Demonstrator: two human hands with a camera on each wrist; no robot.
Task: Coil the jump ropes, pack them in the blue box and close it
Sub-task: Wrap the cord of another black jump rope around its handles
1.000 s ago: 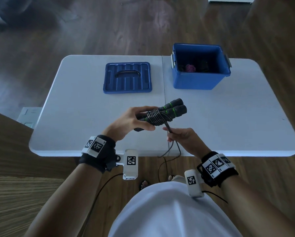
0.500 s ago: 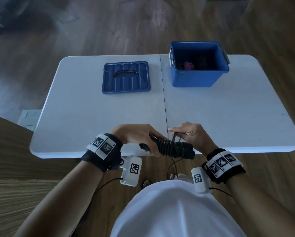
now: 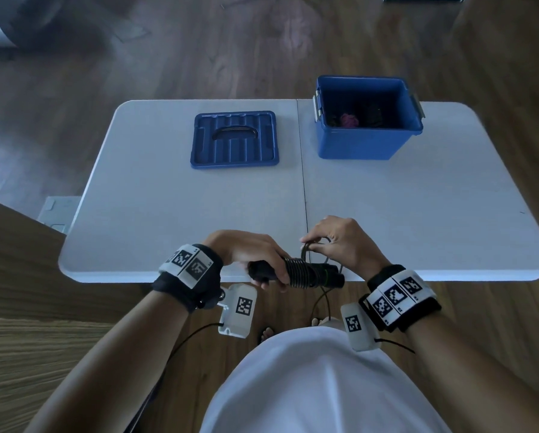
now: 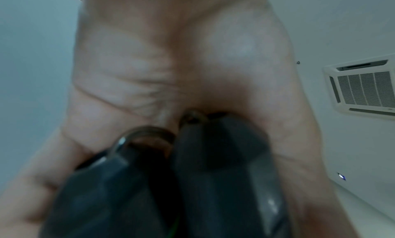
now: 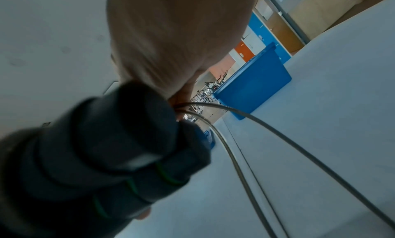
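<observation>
My left hand (image 3: 262, 260) grips the two black jump rope handles (image 3: 302, 273) with green rings, held side by side at the table's near edge, cord wound round their middle. The handles fill the left wrist view (image 4: 192, 182) and the right wrist view (image 5: 96, 157). My right hand (image 3: 340, 242) pinches a loop of the dark cord (image 3: 307, 250) just above the handles. Loose cord (image 5: 267, 165) hangs below the table edge. The open blue box (image 3: 368, 142) stands at the far right with coiled ropes inside, one pink (image 3: 348, 120). Its blue lid (image 3: 234, 139) lies flat to the left.
The white folding table (image 3: 418, 214) has a seam down its middle. Wooden floor surrounds it. A white object (image 3: 55, 210) sits on the floor by the left table edge. My feet show below the handles.
Both hands drew the handles back from over the table to its near edge. The right hand rose from below the bundle to above it, carrying the cord over the handles.
</observation>
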